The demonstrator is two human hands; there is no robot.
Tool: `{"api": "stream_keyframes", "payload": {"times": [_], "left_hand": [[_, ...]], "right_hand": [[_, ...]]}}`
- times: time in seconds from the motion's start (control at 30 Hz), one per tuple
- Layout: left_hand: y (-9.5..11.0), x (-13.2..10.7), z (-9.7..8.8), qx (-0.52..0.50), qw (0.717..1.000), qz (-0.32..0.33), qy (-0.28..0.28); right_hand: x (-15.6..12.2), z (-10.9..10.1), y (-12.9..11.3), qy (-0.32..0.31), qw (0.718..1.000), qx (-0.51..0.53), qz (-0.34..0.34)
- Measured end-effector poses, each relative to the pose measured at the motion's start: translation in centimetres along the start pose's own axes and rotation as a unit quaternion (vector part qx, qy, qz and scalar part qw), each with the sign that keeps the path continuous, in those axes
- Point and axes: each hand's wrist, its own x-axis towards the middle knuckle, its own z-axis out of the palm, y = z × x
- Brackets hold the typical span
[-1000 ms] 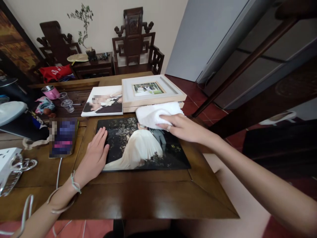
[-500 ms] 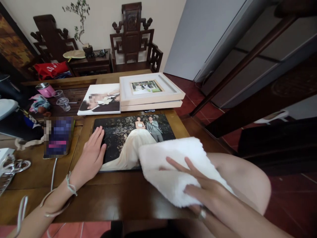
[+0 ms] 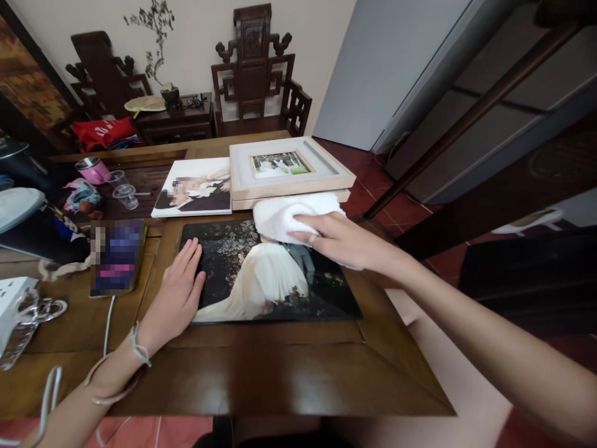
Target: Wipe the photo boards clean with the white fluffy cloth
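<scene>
A large dark wedding photo panel [image 3: 224, 249] lies flat on the wooden table. My left hand [image 3: 180, 286] rests on its left edge with the fingers stretched out. My right hand [image 3: 333, 239] grips a white fluffy cloth [image 3: 275, 214], which presses on the upper right part of the panel. The cloth covers the upper bodies of the two figures in the picture. Part of the cloth reaches against the stacked frames behind.
Behind the panel are stacked pale wood photo frames [image 3: 291, 180] and a white-edged photo canvas [image 3: 193, 186]. A phone [image 3: 116, 258] on a white cable, a pink mug [image 3: 92, 170], plastic cups [image 3: 125, 196] and a clear glass dish [image 3: 23, 330] stand on the left.
My right hand has moved the cloth up and away from me, from the panel's lower right to its upper edge. My left hand has stayed on the panel's left edge.
</scene>
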Motion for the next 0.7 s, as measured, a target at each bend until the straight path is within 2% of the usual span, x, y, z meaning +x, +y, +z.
{"api": "stream_keyframes", "payload": {"times": [0.07, 0.13, 0.33, 0.47, 0.57, 0.7], "left_hand": [[0.0, 0.0, 0.0, 0.000, 1.000, -0.002, 0.000], [0.0, 0.0, 0.0, 0.000, 1.000, -0.003, 0.001], [0.2, 0.0, 0.1, -0.006, 1.000, -0.003, 0.007], [0.1, 0.0, 0.2, -0.005, 1.000, -0.005, 0.007], [0.0, 0.0, 0.2, -0.001, 1.000, -0.003, 0.006], [0.1, 0.0, 0.2, 0.003, 1.000, -0.001, 0.005]], "right_hand": [[0.3, 0.3, 0.1, 0.012, 1.000, -0.008, -0.002], [-0.7, 0.9, -0.6, 0.014, 1.000, -0.026, -0.007], [-8.9, 3.8, -5.1, 0.030, 0.998, -0.050, 0.004], [-13.2, 4.4, -7.1, 0.016, 0.998, -0.038, -0.052], [-13.2, 3.7, -7.3, 0.004, 0.997, -0.030, -0.070], [-8.6, 1.9, -6.1, -0.046, 0.999, -0.014, 0.001]]}}
